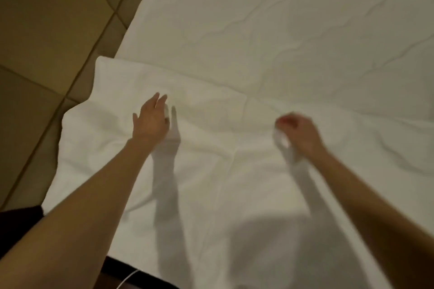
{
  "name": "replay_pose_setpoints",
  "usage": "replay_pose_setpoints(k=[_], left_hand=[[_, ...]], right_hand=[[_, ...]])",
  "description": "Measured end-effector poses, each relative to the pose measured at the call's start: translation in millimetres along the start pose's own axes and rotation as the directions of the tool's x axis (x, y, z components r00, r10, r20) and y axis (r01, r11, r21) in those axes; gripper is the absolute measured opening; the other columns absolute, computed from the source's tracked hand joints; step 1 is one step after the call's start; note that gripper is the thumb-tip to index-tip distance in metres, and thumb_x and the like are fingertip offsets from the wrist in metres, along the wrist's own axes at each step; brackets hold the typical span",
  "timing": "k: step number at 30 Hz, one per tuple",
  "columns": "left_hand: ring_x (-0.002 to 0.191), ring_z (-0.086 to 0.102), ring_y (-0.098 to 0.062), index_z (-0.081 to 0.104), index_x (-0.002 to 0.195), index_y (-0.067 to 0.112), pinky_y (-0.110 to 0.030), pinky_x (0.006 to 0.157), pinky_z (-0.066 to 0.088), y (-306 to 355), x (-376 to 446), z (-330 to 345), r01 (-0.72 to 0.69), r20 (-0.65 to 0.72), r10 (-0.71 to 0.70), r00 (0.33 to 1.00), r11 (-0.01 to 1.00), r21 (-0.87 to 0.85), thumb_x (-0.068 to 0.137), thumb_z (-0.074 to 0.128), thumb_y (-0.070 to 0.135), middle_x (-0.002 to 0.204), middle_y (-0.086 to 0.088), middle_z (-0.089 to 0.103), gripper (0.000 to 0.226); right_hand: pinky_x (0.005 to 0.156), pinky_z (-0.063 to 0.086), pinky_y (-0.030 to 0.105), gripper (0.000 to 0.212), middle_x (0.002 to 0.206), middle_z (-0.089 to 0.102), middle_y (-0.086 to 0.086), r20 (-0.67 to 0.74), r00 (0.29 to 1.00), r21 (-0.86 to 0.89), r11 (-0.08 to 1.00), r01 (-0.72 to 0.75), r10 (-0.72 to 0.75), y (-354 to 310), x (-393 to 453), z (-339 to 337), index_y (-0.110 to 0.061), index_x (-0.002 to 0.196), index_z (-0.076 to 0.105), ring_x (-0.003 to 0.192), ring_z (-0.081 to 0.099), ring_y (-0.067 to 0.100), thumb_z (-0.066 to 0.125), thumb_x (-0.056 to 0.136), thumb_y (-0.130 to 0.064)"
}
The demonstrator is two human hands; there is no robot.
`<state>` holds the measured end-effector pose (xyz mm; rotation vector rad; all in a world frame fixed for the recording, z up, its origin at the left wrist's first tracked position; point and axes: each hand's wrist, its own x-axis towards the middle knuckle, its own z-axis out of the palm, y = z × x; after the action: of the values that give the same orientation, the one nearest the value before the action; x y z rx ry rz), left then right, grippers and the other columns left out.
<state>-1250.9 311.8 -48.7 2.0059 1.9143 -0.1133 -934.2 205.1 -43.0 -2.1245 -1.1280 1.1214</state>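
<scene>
A white towel lies spread and creased on the near left part of the bed sheet, its left edge hanging past the bed side. The left hand is above the towel's left part, fingers straight and loosely spread, holding nothing. The right hand is to the right with fingers curled; blur hides whether it pinches cloth. A tiled floor lies left, and a white cable shows at the near edge.
</scene>
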Motion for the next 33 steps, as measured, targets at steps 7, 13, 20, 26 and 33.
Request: replay_pose_setpoints(k=[7, 13, 20, 26, 33], left_hand=[[0.141, 0.026, -0.024, 0.032, 0.147, 0.022, -0.053, 0.113, 0.024, 70.7, 118.7, 15.6, -0.296, 0.099, 0.283, 0.954, 0.941, 0.166, 0.099, 0.042, 0.024, 0.152, -0.003, 0.031, 0.049], [0.106, 0.054, -0.028, 0.059, 0.12, 0.019, -0.037, 0.084, 0.041, 78.8, 148.0, 24.6, -0.441, 0.237, 0.38, 0.894, 0.839, 0.32, 0.089, 0.049, 0.016, 0.11, -0.005, 0.056, 0.032], [0.096, 0.057, -0.046, 0.054, 0.115, 0.004, -0.049, 0.081, 0.045, 122.5, 213.1, -39.2, -0.507, 0.072, 0.509, 0.858, 0.817, 0.274, 0.085, 0.052, 0.01, 0.112, -0.022, 0.049, 0.03], [0.146, 0.01, -0.03, 0.015, 0.152, 0.018, -0.066, 0.11, 0.01, 130.4, 248.7, 23.2, -0.302, 0.027, 0.306, 0.952, 0.916, 0.266, 0.1, 0.034, 0.031, 0.16, -0.007, 0.009, 0.057], [0.148, -0.01, -0.024, -0.002, 0.153, 0.028, -0.068, 0.108, -0.003, 54.6, 214.1, 42.3, -0.197, -0.004, 0.201, 0.98, 0.963, 0.185, 0.098, 0.026, 0.056, 0.161, -0.004, -0.009, 0.068]], right_hand=[[0.076, 0.043, 0.035, 0.068, 0.094, 0.061, 0.003, 0.181, 0.979, -0.604, 0.797, 0.035, 0.094, 40.1, 129.3, -91.9, -0.019, 0.091, 0.06, 0.092, 0.057, 0.027, 0.049, 0.065, -0.081], [0.07, 0.043, 0.033, 0.075, 0.083, 0.068, 0.009, 0.1, 0.995, -0.66, 0.746, 0.086, -0.026, 79.2, 106.3, -76.7, -0.021, 0.079, 0.066, 0.079, 0.06, 0.029, 0.022, 0.077, -0.081], [0.057, 0.029, 0.034, 0.06, 0.047, 0.039, 0.009, -0.226, 0.92, -0.633, 0.766, 0.111, -0.319, 14.9, 161.7, -136.8, -0.01, 0.051, 0.038, 0.054, 0.044, 0.03, 0.032, 0.092, -0.053], [0.094, 0.038, 0.053, 0.041, 0.12, 0.049, 0.028, -0.298, 0.932, -0.755, 0.648, -0.099, -0.205, 38.4, 232.7, -112.2, 0.001, 0.12, 0.049, 0.112, 0.047, 0.042, 0.037, 0.1, -0.032], [0.112, 0.003, 0.061, 0.062, 0.158, 0.02, 0.009, -0.364, 0.916, -0.614, 0.783, -0.099, -0.17, 44.9, 195.6, 19.5, -0.011, 0.151, 0.025, 0.147, 0.015, 0.028, 0.028, 0.097, -0.041]])
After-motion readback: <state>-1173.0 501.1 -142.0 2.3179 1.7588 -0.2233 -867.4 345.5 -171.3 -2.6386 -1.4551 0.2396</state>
